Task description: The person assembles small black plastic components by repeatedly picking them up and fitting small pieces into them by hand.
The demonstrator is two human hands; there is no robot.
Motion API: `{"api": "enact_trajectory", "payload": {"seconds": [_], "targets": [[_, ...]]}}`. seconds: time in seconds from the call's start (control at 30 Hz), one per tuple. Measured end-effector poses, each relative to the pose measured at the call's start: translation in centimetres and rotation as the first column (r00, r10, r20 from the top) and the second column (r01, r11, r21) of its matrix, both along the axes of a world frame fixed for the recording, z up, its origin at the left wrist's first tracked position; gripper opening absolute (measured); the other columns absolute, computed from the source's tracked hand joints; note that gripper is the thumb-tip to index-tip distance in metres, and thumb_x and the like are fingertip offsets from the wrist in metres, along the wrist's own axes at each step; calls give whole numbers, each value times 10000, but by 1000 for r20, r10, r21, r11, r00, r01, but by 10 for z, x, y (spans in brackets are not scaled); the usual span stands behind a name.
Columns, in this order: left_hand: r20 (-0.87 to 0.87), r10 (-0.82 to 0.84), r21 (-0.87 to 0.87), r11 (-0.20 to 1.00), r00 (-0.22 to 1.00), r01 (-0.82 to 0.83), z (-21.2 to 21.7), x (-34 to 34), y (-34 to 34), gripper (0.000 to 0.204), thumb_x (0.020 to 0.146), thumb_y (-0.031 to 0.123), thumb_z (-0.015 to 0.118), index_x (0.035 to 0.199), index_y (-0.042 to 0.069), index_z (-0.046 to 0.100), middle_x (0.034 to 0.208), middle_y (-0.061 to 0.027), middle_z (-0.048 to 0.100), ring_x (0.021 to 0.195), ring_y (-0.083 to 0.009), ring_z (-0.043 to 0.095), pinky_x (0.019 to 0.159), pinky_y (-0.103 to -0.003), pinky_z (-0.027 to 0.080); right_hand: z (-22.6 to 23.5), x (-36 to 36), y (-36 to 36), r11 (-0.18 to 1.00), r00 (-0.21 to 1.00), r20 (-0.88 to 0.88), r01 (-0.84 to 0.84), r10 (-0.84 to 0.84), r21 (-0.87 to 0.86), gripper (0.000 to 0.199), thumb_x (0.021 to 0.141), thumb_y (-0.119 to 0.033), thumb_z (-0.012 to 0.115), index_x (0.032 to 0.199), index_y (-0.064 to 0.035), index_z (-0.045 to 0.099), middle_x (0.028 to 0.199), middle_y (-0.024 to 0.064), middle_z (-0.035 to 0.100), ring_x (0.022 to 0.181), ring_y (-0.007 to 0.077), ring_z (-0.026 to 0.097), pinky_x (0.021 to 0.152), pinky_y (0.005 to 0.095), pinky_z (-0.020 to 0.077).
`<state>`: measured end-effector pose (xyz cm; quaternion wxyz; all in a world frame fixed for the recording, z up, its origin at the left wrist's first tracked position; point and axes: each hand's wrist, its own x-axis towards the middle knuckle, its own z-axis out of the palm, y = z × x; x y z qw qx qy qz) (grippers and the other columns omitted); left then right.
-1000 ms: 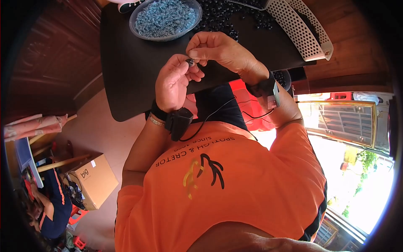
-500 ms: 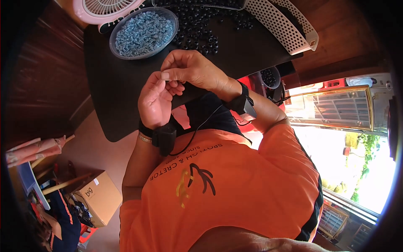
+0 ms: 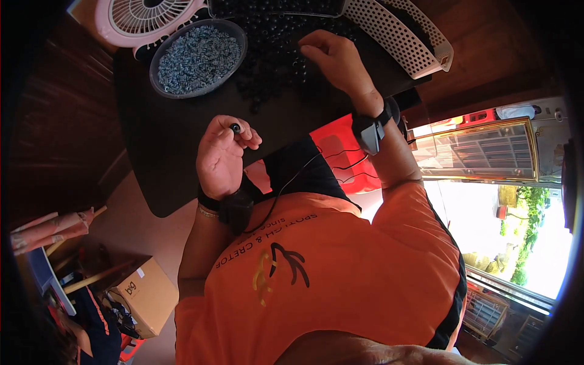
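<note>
Black ring point(image 3: 235, 128) pinched in left hand point(image 3: 224, 149), nearside of the bowl point(image 3: 182, 95)
A loosened pinch could drop it; right hand point(image 3: 338, 61), right of the bowl, grip unclear.

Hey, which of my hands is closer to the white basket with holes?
Right. Your right hand is close by, left of the white basket; your left hand is much farther left.
</note>
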<state>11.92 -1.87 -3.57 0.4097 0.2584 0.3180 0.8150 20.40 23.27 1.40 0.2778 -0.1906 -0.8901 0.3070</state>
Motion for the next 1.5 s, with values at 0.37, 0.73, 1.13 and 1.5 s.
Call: {"api": "enact_trajectory", "payload": {"seconds": [0.37, 0.73, 1.13, 1.5], "targets": [[13, 7, 11, 1000, 1000, -7, -1, -1, 1, 157, 878, 179, 432, 903, 37, 494, 839, -85, 522, 785, -219, 526, 713, -312, 416, -22, -5, 32, 995, 951, 304, -81, 59, 60, 261, 765, -156, 665, 1012, -71, 648, 902, 77, 640, 793, 172, 603, 719, 286, 486], [43, 9, 18, 1000, 999, -10, -1, -1, 0, 148, 886, 161, 431, 905, 30, 498, 845, -91, 545, 788, -211, 556, 720, -303, 437, -6, -3, 8, 927, 982, -8, -180, 188, -328, 233, 861, -131, 591, 1068, -32, 633, 866, 42, 655, 794, 101, 604, 720, 233, 481], [101, 34, -10, 999, 994, -33, 2, 1, 1, 149, 869, 155, 450, 904, 21, 504, 838, -86, 554, 771, -196, 570, 704, -288, 433, 8, -10, -60, 416, 852, -225, -441, 473, -795, 153, 856, -54, 596, 995, 5, 618, 925, 85, 651, 801, 113, 614, 742, 231, 501], [100, 34, -49, 998, 994, -29, 0, 0, 2, 159, 879, 154, 461, 911, 9, 517, 820, -71, 567, 757, -187, 583, 695, -277, 447, 17, -9, -83, 465, 796, -181, -504, 578, -728, 140, 844, -19, 610, 974, 16, 645, 854, 60, 656, 797, 100, 618, 745, 226, 496]]}}
